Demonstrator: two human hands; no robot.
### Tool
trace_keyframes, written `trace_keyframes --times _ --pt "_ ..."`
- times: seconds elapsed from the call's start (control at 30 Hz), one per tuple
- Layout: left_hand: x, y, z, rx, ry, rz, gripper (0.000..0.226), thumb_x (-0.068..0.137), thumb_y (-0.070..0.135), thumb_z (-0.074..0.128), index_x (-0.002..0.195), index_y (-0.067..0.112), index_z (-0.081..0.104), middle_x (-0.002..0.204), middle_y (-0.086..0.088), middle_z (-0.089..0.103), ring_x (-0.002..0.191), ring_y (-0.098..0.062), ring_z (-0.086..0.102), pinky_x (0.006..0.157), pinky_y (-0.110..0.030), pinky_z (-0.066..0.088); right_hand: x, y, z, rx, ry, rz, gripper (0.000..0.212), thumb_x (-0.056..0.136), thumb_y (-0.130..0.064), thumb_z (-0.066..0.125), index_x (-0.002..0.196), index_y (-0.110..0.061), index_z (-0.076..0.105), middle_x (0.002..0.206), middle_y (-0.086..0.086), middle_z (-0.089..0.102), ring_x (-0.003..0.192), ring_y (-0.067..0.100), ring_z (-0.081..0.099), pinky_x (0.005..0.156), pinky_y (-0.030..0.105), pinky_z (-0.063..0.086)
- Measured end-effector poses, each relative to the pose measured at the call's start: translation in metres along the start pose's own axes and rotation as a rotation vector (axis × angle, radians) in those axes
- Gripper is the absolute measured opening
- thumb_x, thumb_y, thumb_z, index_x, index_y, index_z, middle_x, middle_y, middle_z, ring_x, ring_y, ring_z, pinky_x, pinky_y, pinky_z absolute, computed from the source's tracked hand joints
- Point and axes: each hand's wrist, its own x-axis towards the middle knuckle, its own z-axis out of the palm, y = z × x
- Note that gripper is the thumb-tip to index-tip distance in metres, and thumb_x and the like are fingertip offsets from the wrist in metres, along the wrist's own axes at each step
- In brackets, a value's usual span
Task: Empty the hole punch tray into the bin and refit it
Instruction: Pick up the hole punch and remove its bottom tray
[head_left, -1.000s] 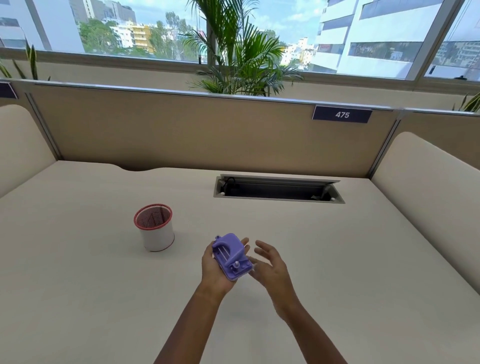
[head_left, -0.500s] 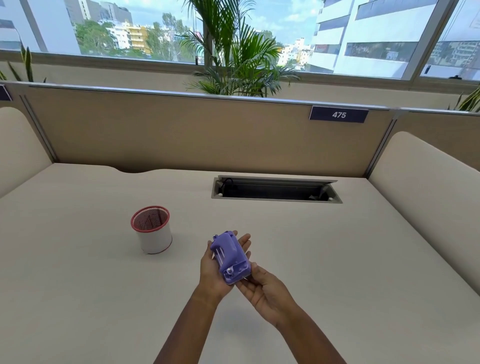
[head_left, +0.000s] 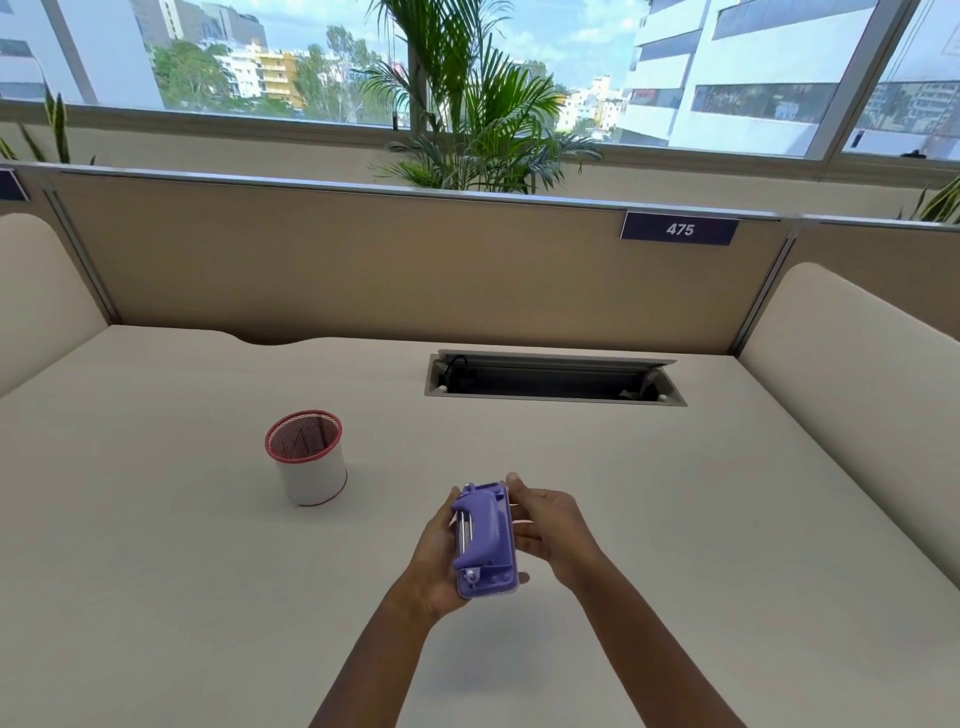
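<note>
A purple hole punch (head_left: 485, 538) is held above the desk, near the middle front, turned on its side with its lever facing left. My left hand (head_left: 436, 564) cradles it from the left and below. My right hand (head_left: 553, 525) grips its right side, fingers curled against the base where the tray sits. The tray itself is hidden behind the punch body. A small white bin with a red rim (head_left: 306, 457) stands upright on the desk, up and to the left of my hands, apart from them.
A rectangular cable slot (head_left: 553, 376) is cut into the desk (head_left: 156, 571) behind my hands. Beige partition panels (head_left: 337, 260) close the back and both sides. A palm plant (head_left: 467, 104) stands beyond the partition at the window.
My right hand moved from under the punch's near end to its right side. The punch turned from tilted to lengthwise and sits a little closer to me.
</note>
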Motion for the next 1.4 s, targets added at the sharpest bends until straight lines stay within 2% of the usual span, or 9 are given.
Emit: trace_keyframes --times 0.13,0.23,0.43,0.57,0.67,0.77,0.87,1.03,1.4 --pt "0.002 -0.001 0.003 0.039 0.033 -0.003 0.046 0.092 0.046 0.042 0.093 0.005 0.062 0.068 -0.014 0.071 0.065 -0.029 0.062 0.059 -0.051 0.057 0.003 0.002 -0.002 0.017 -0.025 0.046 0.032 0.093 -0.030 0.049 0.100 -0.005 0.067 0.085 0.007 0.067 0.071 0.020 0.063 0.064 0.024 0.053" --pt "0.002 -0.003 0.006 0.036 0.025 0.008 0.047 0.094 0.046 0.038 0.092 0.006 0.061 0.063 -0.014 0.070 0.052 -0.027 0.066 0.055 -0.049 0.057 0.005 0.004 -0.004 0.018 -0.034 0.067 0.026 0.094 -0.027 0.047 0.092 -0.009 0.066 0.087 0.009 0.066 0.072 0.020 0.062 0.064 0.023 0.052" --pt "0.000 -0.007 0.008 0.042 0.036 0.032 0.047 0.095 0.044 0.037 0.092 0.006 0.064 0.066 -0.014 0.070 0.056 -0.026 0.064 0.055 -0.045 0.058 0.006 0.008 -0.008 0.130 -0.083 0.156 0.035 0.096 -0.026 0.044 0.109 -0.001 0.064 0.089 0.010 0.064 0.076 0.020 0.061 0.065 0.025 0.050" --pt "0.001 -0.007 0.009 -0.071 0.018 0.072 0.051 0.097 0.040 0.035 0.084 0.005 0.070 0.065 -0.015 0.072 0.048 -0.024 0.067 0.049 -0.035 0.057 0.006 0.012 -0.002 0.050 0.015 0.079 0.036 0.098 -0.028 0.040 0.111 0.000 0.058 0.090 0.010 0.065 0.079 0.024 0.063 0.066 0.027 0.052" --pt "0.002 -0.005 0.010 -0.145 0.028 0.096 0.044 0.098 0.039 0.033 0.094 0.006 0.062 0.069 -0.015 0.072 0.060 -0.026 0.067 0.049 -0.034 0.057 0.005 0.014 0.007 -0.058 0.102 -0.011 0.030 0.095 -0.040 0.040 0.102 -0.013 0.052 0.093 0.005 0.062 0.086 0.022 0.062 0.078 0.031 0.052" --pt "0.002 -0.005 0.012 -0.165 0.036 0.089 0.041 0.096 0.040 0.036 0.096 0.007 0.060 0.072 -0.015 0.071 0.063 -0.027 0.064 0.050 -0.036 0.058 -0.001 0.018 0.016 -0.207 0.063 -0.081 0.033 0.092 -0.043 0.045 0.090 -0.013 0.057 0.085 0.004 0.063 0.075 0.016 0.060 0.070 0.021 0.050" --pt "0.002 -0.004 0.011 -0.180 0.006 0.087 0.041 0.096 0.037 0.035 0.095 0.007 0.063 0.072 -0.015 0.074 0.057 -0.028 0.070 0.053 -0.038 0.058 -0.005 0.022 0.019 -0.288 0.036 -0.140 0.033 0.091 -0.032 0.053 0.100 -0.002 0.062 0.090 0.009 0.066 0.074 0.014 0.060 0.063 0.016 0.046" --pt "0.002 -0.002 0.009 -0.207 -0.019 0.077 0.041 0.095 0.032 0.035 0.094 0.003 0.064 0.076 -0.015 0.076 0.064 -0.030 0.072 0.057 -0.040 0.059 -0.008 0.021 0.018 -0.116 0.008 -0.107 0.020 0.092 -0.025 0.053 0.073 -0.020 0.057 0.076 -0.001 0.060 0.066 0.010 0.056 0.059 0.015 0.044" --pt "0.000 0.001 0.018 -0.253 -0.071 0.055 0.055 0.097 0.036 0.032 0.083 -0.001 0.071 0.074 -0.020 0.074 0.072 -0.032 0.067 0.053 -0.042 0.058 -0.008 0.013 0.011 0.051 0.030 -0.066 0.020 0.092 -0.019 0.054 0.073 -0.014 0.056 0.074 0.003 0.060 0.065 0.015 0.055 0.057 0.021 0.047"
